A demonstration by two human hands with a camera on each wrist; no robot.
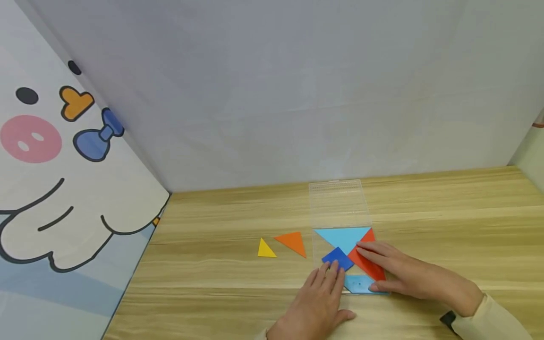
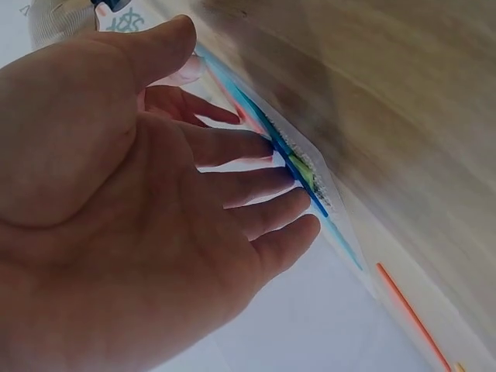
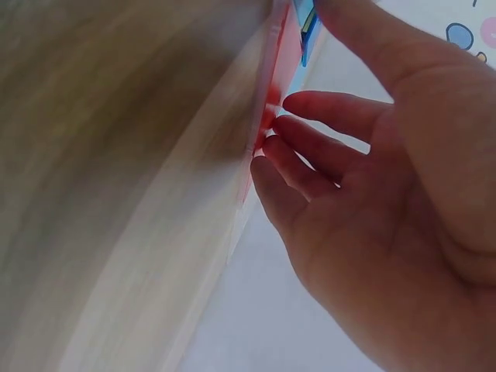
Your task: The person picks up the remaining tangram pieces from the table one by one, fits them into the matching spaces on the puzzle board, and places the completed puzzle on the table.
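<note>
A clear plastic tray (image 1: 316, 259) holds several flat tangram pieces. At its far side lies a large light blue triangle (image 1: 342, 236), with a red triangle (image 1: 368, 262) along the right side. A dark blue square (image 1: 337, 257) sits at a slant near the middle; the straight fingertips of my left hand (image 1: 315, 298) rest on its near edge. My right hand (image 1: 397, 268) lies over the red triangle, fingers extended onto it. Its thumb touches the right end of a smaller light blue piece (image 1: 358, 284) at the tray's near edge.
Left of the tray, an orange triangle (image 1: 294, 242) and a yellow triangle (image 1: 265, 249) lie on the wood-grain table (image 1: 204, 269). A clear lid (image 1: 340, 203) extends behind the tray. Cloth walls (image 1: 272, 94) stand at the back and left.
</note>
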